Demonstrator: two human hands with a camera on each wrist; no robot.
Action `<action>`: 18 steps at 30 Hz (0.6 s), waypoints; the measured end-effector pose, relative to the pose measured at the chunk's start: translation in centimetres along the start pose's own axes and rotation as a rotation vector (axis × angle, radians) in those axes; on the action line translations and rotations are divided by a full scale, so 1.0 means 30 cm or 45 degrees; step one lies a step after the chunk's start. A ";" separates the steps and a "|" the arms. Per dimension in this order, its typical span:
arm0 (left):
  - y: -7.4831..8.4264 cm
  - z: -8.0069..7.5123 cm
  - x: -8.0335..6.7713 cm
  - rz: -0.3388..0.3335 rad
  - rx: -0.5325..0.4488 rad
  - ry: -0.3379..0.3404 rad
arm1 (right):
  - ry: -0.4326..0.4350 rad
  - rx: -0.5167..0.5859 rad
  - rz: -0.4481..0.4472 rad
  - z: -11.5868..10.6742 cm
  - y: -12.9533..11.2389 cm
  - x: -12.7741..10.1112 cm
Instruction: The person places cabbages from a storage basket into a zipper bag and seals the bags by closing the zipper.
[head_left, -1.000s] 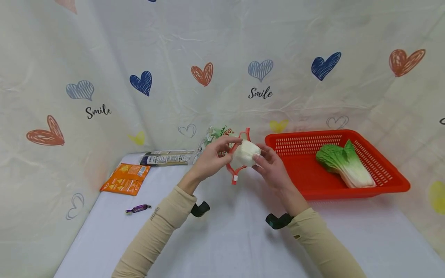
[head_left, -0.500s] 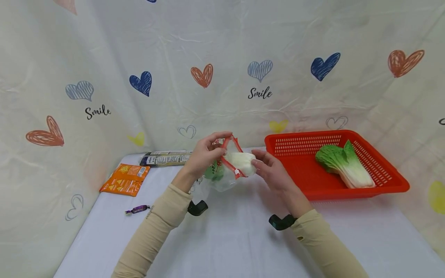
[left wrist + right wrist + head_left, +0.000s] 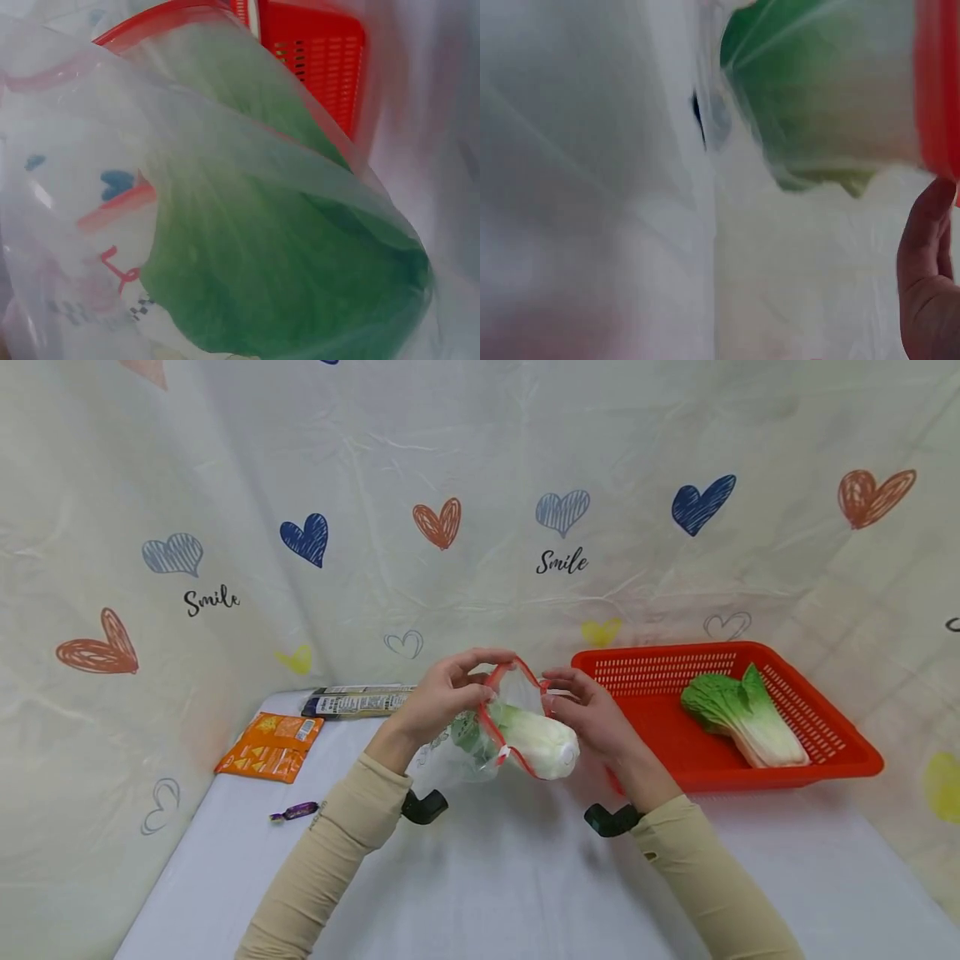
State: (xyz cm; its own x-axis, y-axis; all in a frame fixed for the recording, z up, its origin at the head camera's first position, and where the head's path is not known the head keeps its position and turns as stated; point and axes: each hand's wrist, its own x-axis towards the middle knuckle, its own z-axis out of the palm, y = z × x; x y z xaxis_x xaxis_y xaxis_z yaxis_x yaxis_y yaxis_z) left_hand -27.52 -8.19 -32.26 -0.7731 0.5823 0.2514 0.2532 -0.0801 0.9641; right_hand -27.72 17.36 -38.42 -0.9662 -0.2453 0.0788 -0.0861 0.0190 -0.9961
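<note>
A clear plastic bag point(image 3: 457, 752) with a red zip rim point(image 3: 491, 731) is held above the white table point(image 3: 510, 877). My left hand point(image 3: 480, 675) pinches the rim's left side. At the rim's right side my right hand point(image 3: 561, 692) grips it. A cabbage point(image 3: 543, 745) lies in the bag's mouth, its white stem end poking out toward me and its green leaves inside. The left wrist view shows the green leaves point(image 3: 285, 285) through the film and the red rim point(image 3: 172, 15). The right wrist view is blurred, showing bag film, leaves point(image 3: 825, 82) and one finger point(image 3: 928, 285).
A red basket point(image 3: 660, 752) stands at the right with a second cabbage point(image 3: 742, 714) in it. An orange packet point(image 3: 272, 745), a long dark packet point(image 3: 360, 700) and a purple candy point(image 3: 297, 811) lie at the left. A heart-printed sheet point(image 3: 480, 485) backs the table.
The bag has swung down and left below my hands. The cabbage's white end has come lower and farther out of the bag's mouth. Both hands keep hold of the rim.
</note>
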 end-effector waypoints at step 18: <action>0.016 -0.047 -0.020 0.031 -0.048 -0.088 | -0.042 -0.204 -0.017 0.010 -0.056 0.042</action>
State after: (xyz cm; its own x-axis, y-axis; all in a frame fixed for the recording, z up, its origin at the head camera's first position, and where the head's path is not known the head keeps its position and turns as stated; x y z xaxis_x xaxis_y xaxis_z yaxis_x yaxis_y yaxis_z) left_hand -27.75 -9.72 -31.82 -0.7246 0.6343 0.2694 0.2483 -0.1244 0.9607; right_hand -28.73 16.71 -36.65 -0.9565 -0.2783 0.0880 -0.1390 0.1694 -0.9757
